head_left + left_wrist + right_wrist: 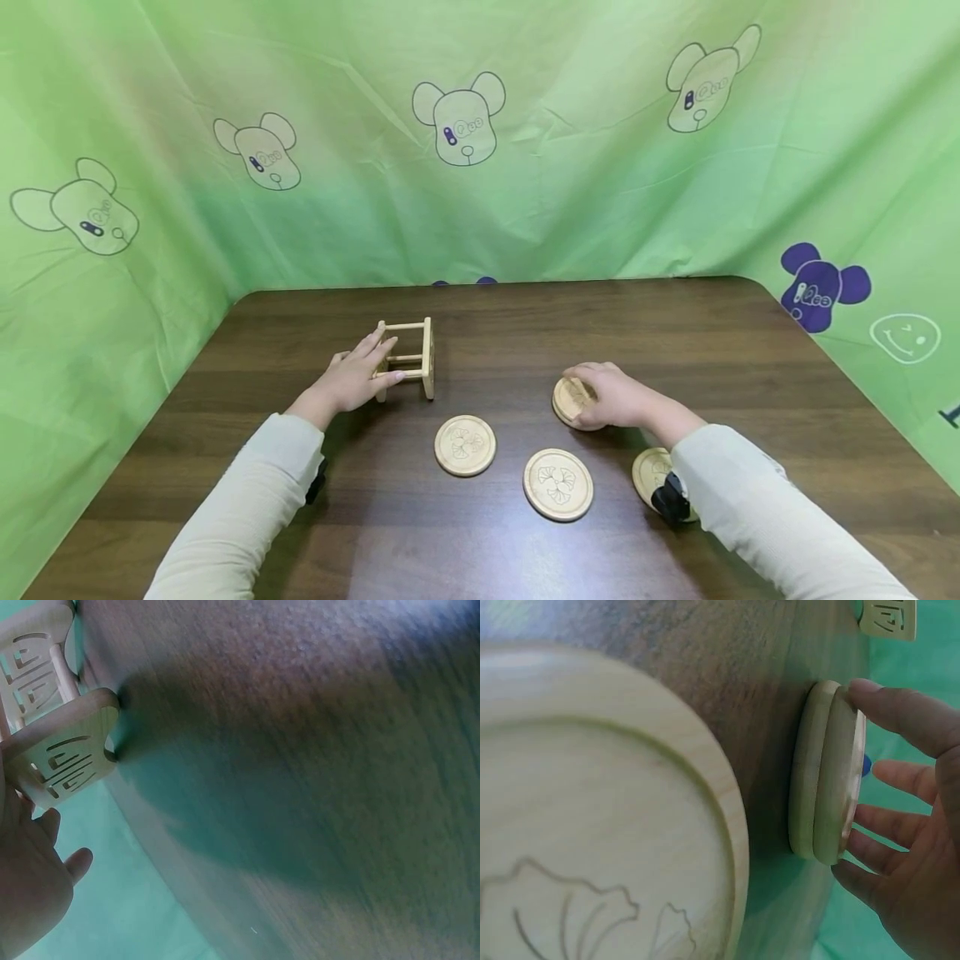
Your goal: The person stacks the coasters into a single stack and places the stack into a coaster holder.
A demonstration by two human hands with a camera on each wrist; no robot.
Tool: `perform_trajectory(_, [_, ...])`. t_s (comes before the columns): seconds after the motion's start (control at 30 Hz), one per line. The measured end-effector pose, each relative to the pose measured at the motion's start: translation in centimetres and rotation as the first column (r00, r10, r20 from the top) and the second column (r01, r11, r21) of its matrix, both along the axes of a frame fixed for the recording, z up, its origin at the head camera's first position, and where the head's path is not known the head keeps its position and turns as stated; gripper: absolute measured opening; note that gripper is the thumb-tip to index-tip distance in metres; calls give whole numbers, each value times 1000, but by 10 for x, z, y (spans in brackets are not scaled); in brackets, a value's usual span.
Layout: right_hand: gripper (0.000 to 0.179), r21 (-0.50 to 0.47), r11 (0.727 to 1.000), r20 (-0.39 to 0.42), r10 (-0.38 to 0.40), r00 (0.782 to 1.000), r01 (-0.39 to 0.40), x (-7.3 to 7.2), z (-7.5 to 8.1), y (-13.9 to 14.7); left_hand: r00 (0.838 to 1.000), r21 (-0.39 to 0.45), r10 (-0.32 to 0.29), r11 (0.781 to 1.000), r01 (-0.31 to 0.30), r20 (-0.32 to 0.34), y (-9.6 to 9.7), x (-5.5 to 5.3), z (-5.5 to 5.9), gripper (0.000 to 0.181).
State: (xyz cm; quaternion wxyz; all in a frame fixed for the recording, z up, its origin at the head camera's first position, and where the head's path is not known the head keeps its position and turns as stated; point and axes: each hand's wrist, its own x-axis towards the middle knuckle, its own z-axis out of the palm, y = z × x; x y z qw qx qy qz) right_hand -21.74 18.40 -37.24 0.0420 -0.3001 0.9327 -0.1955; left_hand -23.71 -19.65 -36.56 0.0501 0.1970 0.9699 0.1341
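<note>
On the left, a small wooden rack [428, 357] with round bars stands on the table, its side panel [67, 754] cut with a pattern. My left hand [351, 379] grips its left side, fingers over that panel and thumb by the near bar. To the right, two round wooden coasters lie stacked. My right hand [621, 398] holds the upper coaster [841, 780] by its rim, thumb on one edge and fingertips at the other. Right under it shows the lower coaster [807, 776], slightly offset.
Two leaf-carved coasters lie apart at centre, one [465, 446] nearer the rack, another [558, 485] closer to me. A further coaster [649, 473] is partly covered by the right sleeve and a black wrist strap [670, 500]. A green printed curtain [525, 200] hangs behind the brown table [420, 550].
</note>
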Motion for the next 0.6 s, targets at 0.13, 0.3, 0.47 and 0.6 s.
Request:
perform_trajectory(0.13, [63, -4, 1000, 2, -4, 1000, 4, 2, 2, 3, 1000, 2, 1, 1000, -1, 4, 0, 0, 0, 68])
perform_trajectory(0.3, [62, -7, 1000, 2, -17, 1000, 17, 5, 4, 7, 1000, 4, 1, 1000, -1, 8, 0, 0, 1, 69])
perform_trajectory(0.47, [61, -23, 1000, -16, -11, 1000, 11, 10, 5, 11, 1000, 1, 5, 1000, -5, 13, 0, 0, 1, 70])
perform_trajectory(0.6, [61, -30, 999, -16, -18, 1000, 17, 14, 6, 14, 1000, -9, 5, 1000, -5, 10, -1, -1, 0, 70])
